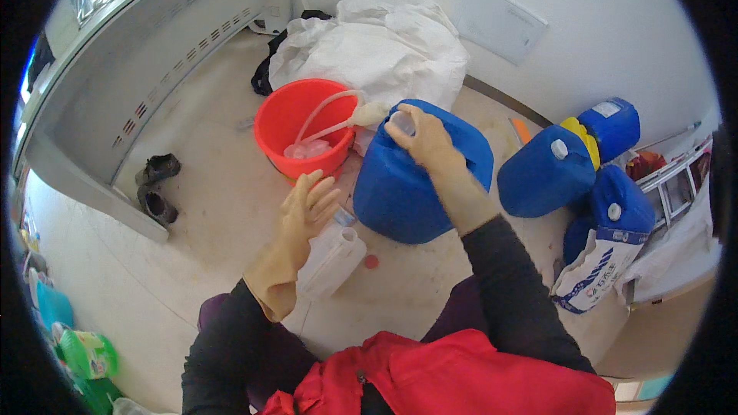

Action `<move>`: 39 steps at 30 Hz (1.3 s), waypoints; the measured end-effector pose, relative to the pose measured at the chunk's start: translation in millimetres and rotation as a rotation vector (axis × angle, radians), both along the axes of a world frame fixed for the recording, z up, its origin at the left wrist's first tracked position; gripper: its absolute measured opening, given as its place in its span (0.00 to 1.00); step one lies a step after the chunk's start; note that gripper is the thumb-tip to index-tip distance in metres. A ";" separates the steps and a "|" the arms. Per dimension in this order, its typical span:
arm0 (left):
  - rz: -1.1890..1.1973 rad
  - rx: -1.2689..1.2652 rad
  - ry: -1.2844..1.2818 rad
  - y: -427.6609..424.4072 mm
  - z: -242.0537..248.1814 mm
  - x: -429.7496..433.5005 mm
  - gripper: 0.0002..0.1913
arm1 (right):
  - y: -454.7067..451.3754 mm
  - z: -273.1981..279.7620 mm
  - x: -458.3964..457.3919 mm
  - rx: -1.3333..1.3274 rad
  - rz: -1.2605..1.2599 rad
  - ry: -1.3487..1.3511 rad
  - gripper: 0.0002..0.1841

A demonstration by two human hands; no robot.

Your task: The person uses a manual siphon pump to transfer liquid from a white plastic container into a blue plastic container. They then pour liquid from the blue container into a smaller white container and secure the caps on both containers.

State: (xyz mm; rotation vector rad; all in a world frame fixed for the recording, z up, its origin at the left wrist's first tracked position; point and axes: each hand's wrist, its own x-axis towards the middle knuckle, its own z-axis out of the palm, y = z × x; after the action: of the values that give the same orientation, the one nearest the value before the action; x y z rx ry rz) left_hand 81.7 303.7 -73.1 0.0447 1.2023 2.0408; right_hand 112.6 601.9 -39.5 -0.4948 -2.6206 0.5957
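Observation:
Both of my hands wear tan rubber gloves. My right hand has its thumb and fingers around a whitish cap at the top corner of a large blue plastic jerrycan. My left hand is raised with fingers apart and holds nothing. Below it on the floor is a white plastic jug with an uncovered mouth, partly hidden by the glove. Beside the jerrycan stands a red plastic bucket. A siphon pump with a pale bulb rests over its rim, its hose looping inside.
A small red disc lies near the jug. Behind the bucket is a heaped white woven sack. More blue jerrycans and an aluminium ladder stand at right. Dark shoes sit by the desk panel.

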 end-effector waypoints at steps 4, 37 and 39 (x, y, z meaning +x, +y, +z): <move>0.102 0.020 0.052 -10.6 1.6 -21.3 0.38 | 43.1 -23.0 -44.3 0.290 0.016 -0.275 0.33; 0.119 0.038 0.105 -11.8 17.3 -41.9 0.37 | 24.7 0.9 -45.0 -0.036 0.073 -0.368 0.29; 0.129 0.035 0.105 -10.6 18.3 -40.3 0.36 | 29.9 7.3 -45.9 -0.170 0.079 -0.405 0.31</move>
State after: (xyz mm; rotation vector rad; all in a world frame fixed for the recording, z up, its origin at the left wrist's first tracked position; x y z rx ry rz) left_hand 41.4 293.2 -54.8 0.0940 1.2630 2.1954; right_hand 66.7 631.8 -32.3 -0.6208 -2.9972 0.8225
